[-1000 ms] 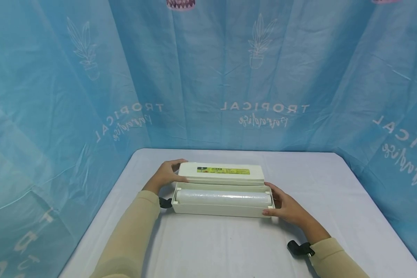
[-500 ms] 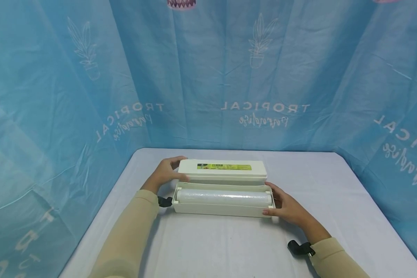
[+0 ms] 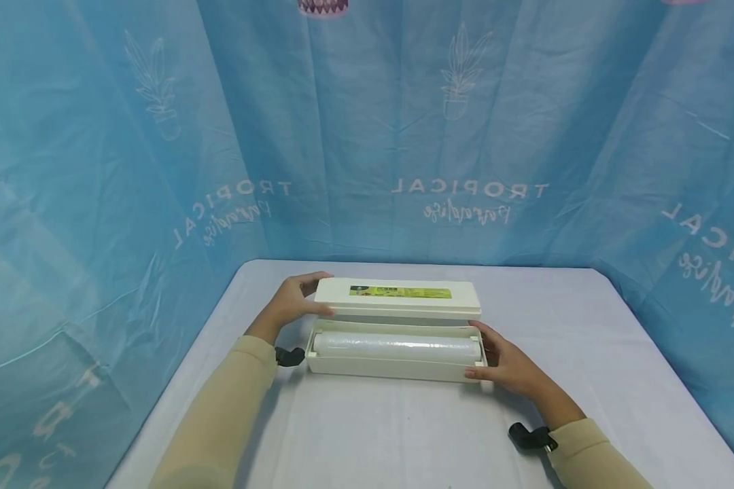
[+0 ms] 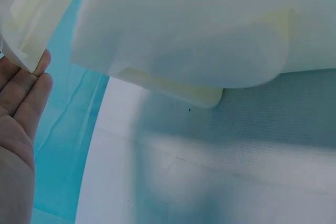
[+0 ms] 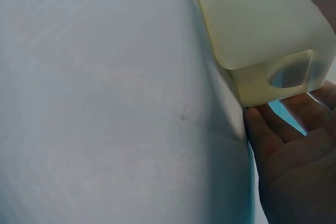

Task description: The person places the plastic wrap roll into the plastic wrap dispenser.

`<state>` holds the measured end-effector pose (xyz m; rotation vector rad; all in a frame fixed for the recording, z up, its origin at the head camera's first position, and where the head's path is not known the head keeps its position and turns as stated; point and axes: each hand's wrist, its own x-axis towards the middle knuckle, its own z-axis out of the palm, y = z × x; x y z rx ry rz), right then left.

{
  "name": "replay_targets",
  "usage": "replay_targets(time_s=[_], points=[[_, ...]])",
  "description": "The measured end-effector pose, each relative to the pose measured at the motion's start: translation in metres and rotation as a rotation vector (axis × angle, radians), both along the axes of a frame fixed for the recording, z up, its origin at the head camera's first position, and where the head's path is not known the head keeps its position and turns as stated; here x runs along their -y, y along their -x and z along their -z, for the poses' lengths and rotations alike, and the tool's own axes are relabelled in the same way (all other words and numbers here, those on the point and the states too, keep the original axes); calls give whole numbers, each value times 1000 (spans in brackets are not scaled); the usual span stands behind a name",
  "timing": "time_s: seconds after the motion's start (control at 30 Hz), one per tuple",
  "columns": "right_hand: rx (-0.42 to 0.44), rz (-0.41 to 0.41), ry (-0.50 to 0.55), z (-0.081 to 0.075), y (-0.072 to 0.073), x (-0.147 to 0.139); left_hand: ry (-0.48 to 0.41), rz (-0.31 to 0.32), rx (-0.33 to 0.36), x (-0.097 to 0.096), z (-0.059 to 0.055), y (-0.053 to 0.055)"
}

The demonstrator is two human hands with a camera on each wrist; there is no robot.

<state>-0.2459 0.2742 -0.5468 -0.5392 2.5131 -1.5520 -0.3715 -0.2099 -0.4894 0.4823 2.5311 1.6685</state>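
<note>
In the head view, my left hand point(image 3: 289, 302) grips the left end of a long off-white lid point(image 3: 397, 308) with a yellow-green label, thumb on the near side and fingers behind. The lid is raised just behind a matching open box point(image 3: 391, 369), a cling film dispenser. A roll of clear cling film point(image 3: 397, 346) lies lengthwise inside it. My right hand point(image 3: 510, 367) holds the box's right end, thumb at the front and fingers at the back. The left wrist view shows fingertips point(image 4: 39, 80) under the lid's corner; the right wrist view shows fingertips point(image 5: 257, 121) against the box end point(image 5: 262, 19).
The box rests on a white-covered table point(image 3: 373, 435) with rounded back corners. A blue printed curtain point(image 3: 367, 136) hangs behind and along both sides. Black wrist mounts stick out at the left point(image 3: 290, 356) and right sleeve.
The lid has risen away from the box, its right end swinging up and to the right, held by my left hand. My right hand and the box have stayed nearly in place.
</note>
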Motion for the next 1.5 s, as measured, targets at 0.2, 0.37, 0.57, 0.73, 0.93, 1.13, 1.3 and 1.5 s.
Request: replay_targets(time_s=[0.2, 0.37, 0.57, 0.73, 0.93, 1.13, 1.3, 1.5], points=[[-13, -11, 10, -1, -1, 0, -26, 22, -27, 1, -6, -8], [-24, -10, 13, -1, -1, 0, -22, 17, -42, 2, -7, -13], [-26, -1, 22, 1, -1, 0, -30, 31, -58, 3, -6, -20], [-28, -8, 29, 1, -2, 0, -55, 56, -74, 2, -7, -27], [-32, 2, 13, 1, -2, 0, -54, 67, -95, 1, -5, -33], [-22, -3, 32, 3, -1, -1, -56, 67, -109, 3, -3, -39], [-20, -3, 54, 3, 1, -4, -70, 66, -130, 8, 0, -44], [-60, 34, 54, -1, 5, -8, -73, 57, -135, 10, 3, -48]])
